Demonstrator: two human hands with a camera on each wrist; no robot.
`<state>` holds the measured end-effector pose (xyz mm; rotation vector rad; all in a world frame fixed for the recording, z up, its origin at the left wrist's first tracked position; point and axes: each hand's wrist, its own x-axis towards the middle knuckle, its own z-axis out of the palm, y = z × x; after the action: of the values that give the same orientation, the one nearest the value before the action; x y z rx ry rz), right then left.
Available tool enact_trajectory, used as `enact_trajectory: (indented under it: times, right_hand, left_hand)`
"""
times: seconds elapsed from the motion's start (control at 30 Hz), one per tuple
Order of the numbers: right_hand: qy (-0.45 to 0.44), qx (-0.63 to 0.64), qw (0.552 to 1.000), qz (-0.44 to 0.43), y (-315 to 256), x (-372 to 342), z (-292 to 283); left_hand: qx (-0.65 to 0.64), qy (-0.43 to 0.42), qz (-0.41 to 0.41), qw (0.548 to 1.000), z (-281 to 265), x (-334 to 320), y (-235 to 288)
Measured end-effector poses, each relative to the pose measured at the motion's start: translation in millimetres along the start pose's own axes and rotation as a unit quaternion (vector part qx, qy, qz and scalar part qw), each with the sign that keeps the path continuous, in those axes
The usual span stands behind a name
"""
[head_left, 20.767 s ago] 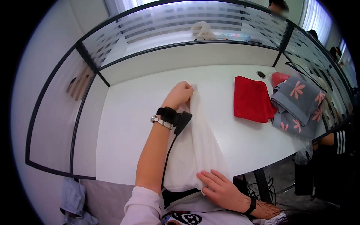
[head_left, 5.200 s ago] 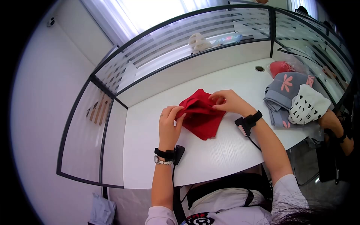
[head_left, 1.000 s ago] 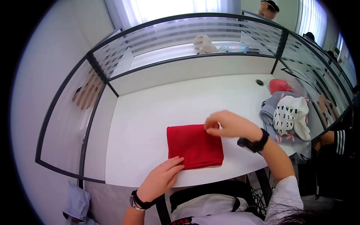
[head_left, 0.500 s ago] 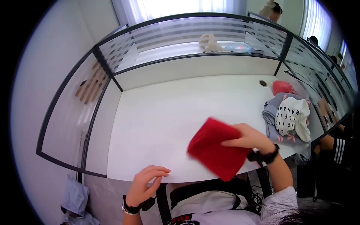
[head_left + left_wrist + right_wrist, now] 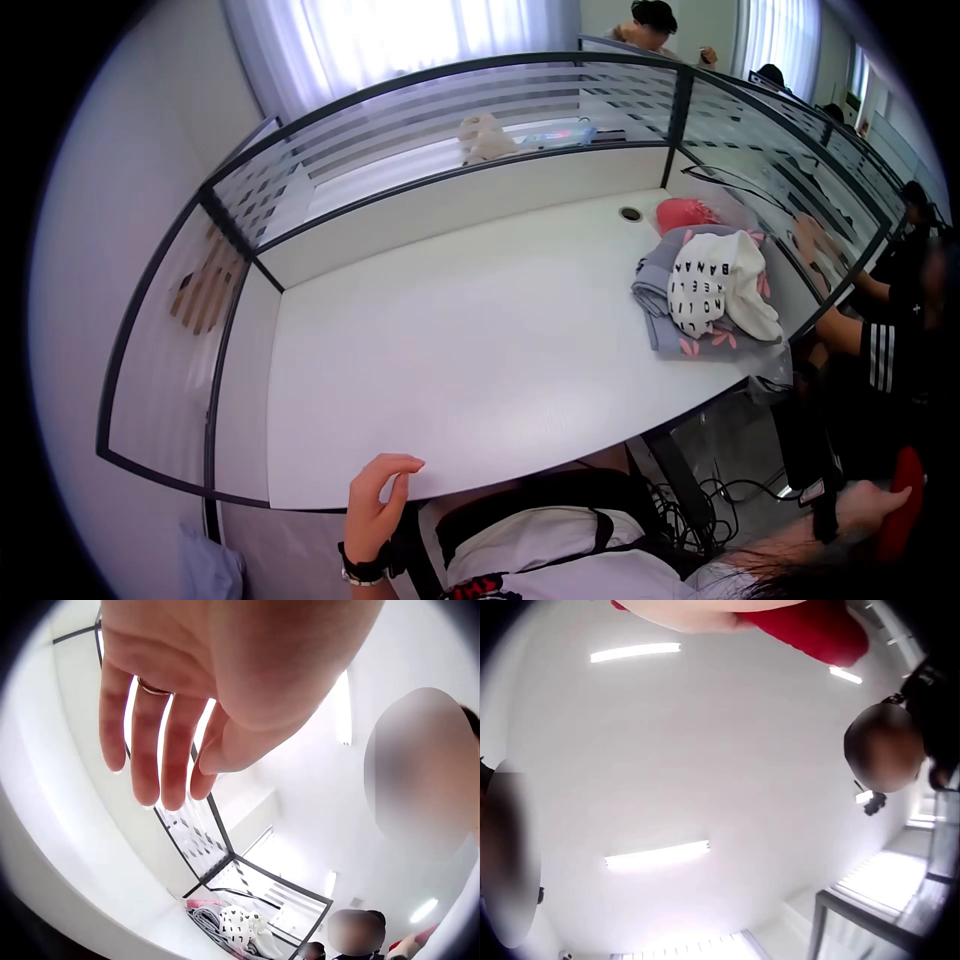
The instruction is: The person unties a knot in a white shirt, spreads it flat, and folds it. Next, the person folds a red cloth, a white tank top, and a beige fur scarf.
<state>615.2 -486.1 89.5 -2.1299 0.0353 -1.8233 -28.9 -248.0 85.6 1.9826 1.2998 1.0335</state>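
My right hand reaches out low at the far right in the head view, past the desk's edge. It grips a folded red cloth, thumb on the near side. In the right wrist view the red cloth hangs from the hand at the top. My left hand hovers at the desk's front edge with relaxed fingers and holds nothing. The left wrist view shows its palm and a ring. On the desk's right side a white lettered cloth lies on a folded grey cloth with pink flowers.
The white desk has a dark-framed partition around it. A red bundle in plastic sits by the cable hole. A person in a striped black sleeve is at the right; cables hang below the desk.
My right hand has picked the folded red cloth up off the desk and carried it far right, beyond the edge. The left hand has let go of the cloth and drawn back left.
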Motion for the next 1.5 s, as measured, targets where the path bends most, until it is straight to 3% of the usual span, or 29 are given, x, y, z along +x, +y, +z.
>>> enact_trajectory:
  times: [0.03, 0.07, 0.1, 0.13, 0.17, 0.2, 0.23, 0.3, 0.37, 0.4, 0.43, 0.5, 0.57, 0.63, 0.7, 0.73, 0.9, 0.93, 0.97, 1.03, 1.07, 1.1, 1.17, 1.23, 1.3, 1.37, 1.4, 1.43, 1.5]
  right_hand:
    - [-0.014, 0.089, 0.995, 0.032, 0, -4, 5]
    - [-0.046, 0.090, 0.992, 0.076, -10, -7, 26]
    - [0.003, 0.241, 0.968, 0.068, 12, -14, 88]
    - [-0.058, 0.360, 0.930, 0.058, -7, -12, 132]
    - [-0.194, 0.520, 0.828, 0.083, -47, -6, 166]
    - [-0.362, 0.650, 0.653, 0.140, -92, -4, 188]
    - [-0.432, 0.700, 0.543, 0.169, -129, -5, 195]
    - [-0.364, 0.649, 0.610, 0.272, -161, -15, 171]
    - [-0.283, 0.636, 0.682, 0.227, -197, -27, 121]
    - [-0.230, 0.659, 0.678, 0.231, -212, -37, 97]
    - [-0.257, 0.653, 0.691, 0.176, -221, -64, 85]
    - [-0.335, 0.669, 0.643, 0.165, -234, -75, 79]
    - [-0.490, 0.662, 0.567, 0.036, -259, -89, 63]
    - [-0.409, 0.572, 0.639, -0.311, -293, -107, 31]
    - [-0.710, 0.518, 0.458, -0.131, -313, -83, -12]
    - [-0.521, 0.507, 0.598, -0.338, -318, -115, 18]
    - [-0.534, 0.543, 0.605, -0.233, -354, -110, 0]
    - [-0.544, 0.545, 0.602, -0.209, -361, -111, -2]
    - [-0.628, 0.479, 0.573, -0.220, -370, -119, 7]
    - [-0.568, 0.488, 0.597, -0.288, -385, -146, 18]
    - [-0.560, 0.526, 0.566, -0.299, -394, -143, 11]
    - [-0.627, 0.569, 0.467, -0.254, -405, -132, -9]
    - [-0.741, 0.626, 0.205, -0.133, -424, -106, -64]
    - [-0.752, 0.615, 0.180, -0.155, -447, -76, -120]
    - [-0.744, 0.658, 0.082, -0.080, -470, -62, -177]
    - [-0.742, 0.670, 0.004, -0.026, -494, -61, -207]
    - [-0.724, 0.689, -0.020, -0.015, -506, -59, -220]
    - [-0.706, 0.707, -0.043, -0.002, -516, -58, -230]
    - [-0.681, 0.731, -0.039, 0.001, -533, -55, -242]
  left_hand:
    - [0.001, -0.001, -0.001, 1.000, 1, -1, 2]
    - [-0.016, -0.020, 0.005, 1.000, 5, 6, 5]
    - [-0.030, -0.031, 0.000, 0.999, 6, 7, 9]
    - [-0.057, -0.049, -0.006, 0.997, 3, 10, 13]
    - [-0.056, -0.049, -0.005, 0.997, 2, 12, 13]
    - [-0.051, -0.047, -0.001, 0.998, 0, 10, 13]
    - [-0.048, -0.042, 0.010, 0.998, 2, 13, 13]
    - [-0.052, -0.045, 0.011, 0.998, 2, 14, 9]
    - [-0.053, -0.041, -0.002, 0.998, 5, 10, 6]
    - [-0.057, -0.050, -0.005, 0.997, 7, 10, 5]
    - [-0.058, -0.063, -0.010, 0.996, 6, 12, 2]
    - [-0.060, -0.067, -0.011, 0.996, 6, 16, 3]
    - [-0.036, -0.085, 0.002, 0.996, 2, 26, 7]
    - [-0.014, -0.089, 0.023, 0.996, -10, 46, 13]
    - [-0.031, -0.088, 0.034, 0.995, -14, 56, 15]
    - [-0.071, -0.087, 0.051, 0.992, -16, 75, 12]
    - [-0.154, -0.129, 0.056, 0.978, 2, 115, 3]
    - [-0.151, -0.180, 0.055, 0.971, 11, 128, 7]
    - [-0.147, -0.229, 0.054, 0.961, 18, 139, 9]
    - [-0.133, -0.263, 0.059, 0.954, 29, 156, 5]
    - [-0.126, -0.268, 0.064, 0.953, 32, 165, 6]
    - [-0.126, -0.258, 0.066, 0.956, 32, 174, 9]
    - [-0.140, -0.266, 0.044, 0.953, 34, 190, 16]
    - [-0.137, -0.263, 0.018, 0.955, 44, 205, 17]
    - [-0.090, -0.251, 0.043, 0.963, 60, 207, 23]
    - [-0.109, -0.135, 0.109, 0.979, 73, 210, 18]
    - [-0.151, -0.174, 0.068, 0.971, 61, 221, 26]
    - [-0.198, -0.106, 0.047, 0.973, 55, 225, 25]
    - [-0.243, -0.015, 0.034, 0.969, 34, 233, 13]
